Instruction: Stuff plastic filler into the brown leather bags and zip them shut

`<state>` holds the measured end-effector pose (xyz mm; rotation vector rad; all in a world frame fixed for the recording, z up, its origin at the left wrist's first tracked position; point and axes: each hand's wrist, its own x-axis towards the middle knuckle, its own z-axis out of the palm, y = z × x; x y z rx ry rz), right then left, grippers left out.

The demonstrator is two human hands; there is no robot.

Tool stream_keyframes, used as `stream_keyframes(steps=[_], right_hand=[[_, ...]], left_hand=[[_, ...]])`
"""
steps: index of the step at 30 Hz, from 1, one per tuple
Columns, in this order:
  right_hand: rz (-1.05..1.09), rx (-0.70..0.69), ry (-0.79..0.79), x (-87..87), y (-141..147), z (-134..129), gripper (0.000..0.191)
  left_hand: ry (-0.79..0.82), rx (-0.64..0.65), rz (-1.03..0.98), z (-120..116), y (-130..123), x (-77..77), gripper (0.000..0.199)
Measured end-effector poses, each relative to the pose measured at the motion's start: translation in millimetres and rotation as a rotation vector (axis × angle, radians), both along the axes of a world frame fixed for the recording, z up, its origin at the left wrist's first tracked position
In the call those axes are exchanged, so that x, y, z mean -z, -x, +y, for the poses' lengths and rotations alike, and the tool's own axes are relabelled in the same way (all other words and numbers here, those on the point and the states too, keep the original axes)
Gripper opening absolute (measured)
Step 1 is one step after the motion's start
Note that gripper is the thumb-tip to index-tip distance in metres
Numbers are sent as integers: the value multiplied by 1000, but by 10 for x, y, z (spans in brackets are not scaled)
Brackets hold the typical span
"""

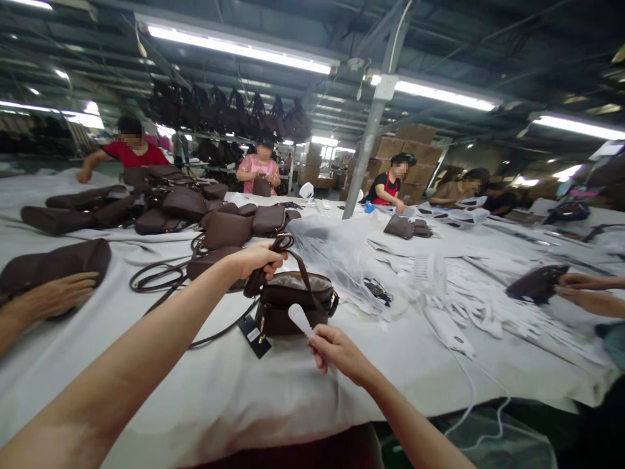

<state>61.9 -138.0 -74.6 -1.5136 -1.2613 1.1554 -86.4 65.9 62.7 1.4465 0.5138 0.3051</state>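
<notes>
Dark-brown boxy leather-look handbag [284, 319] on white-covered desk [219, 400], right of left hand [260, 260], just beyond right hand [334, 350]: black rectangular tag [254, 336] attached, top not yet closed. Left hand grips slim brown strap [303, 271]; right hand pinches white paddle-shaped piece [299, 318], outside handbag.

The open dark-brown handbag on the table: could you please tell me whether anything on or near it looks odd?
Nothing looks clearly damaged or spilled. The tangled clump of thin black strands right of the dark-brown handbag, by crumpled translucent plastic, looks untidy, bunched rather than straight.
</notes>
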Motion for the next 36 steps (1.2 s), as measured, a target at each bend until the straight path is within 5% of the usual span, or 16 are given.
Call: stream_keyframes(steps=[5,10,17,20,25,28,31,36], right_hand=[[166,67,-114,-332,63,-19,45],[259,125,-131,-461,127,109,48],[280,220,-169,-875,315,592,36],[311,270,-211,-1031,383,777,28],[330,286,-121,-901,413,788,23],[196,275,-42,-826,417,750,24],[168,338,-125,-904,438,802,23],[527,206,-304,-1055,427,910,29]], left_hand=[[-53,30,14,-20,-104,-33,23],[-107,24,31,-27,-127,-24,27],[-318,-13,70,-102,-151,-105,16],[-472,-25,79,-111,-134,-185,30],[-545,-182,40,-10,-51,-251,48],[-565,-148,82,-6,-28,-237,52],[-728,-97,106,-73,-59,-217,60],[-1031,-39,216,-133,-108,-208,86]])
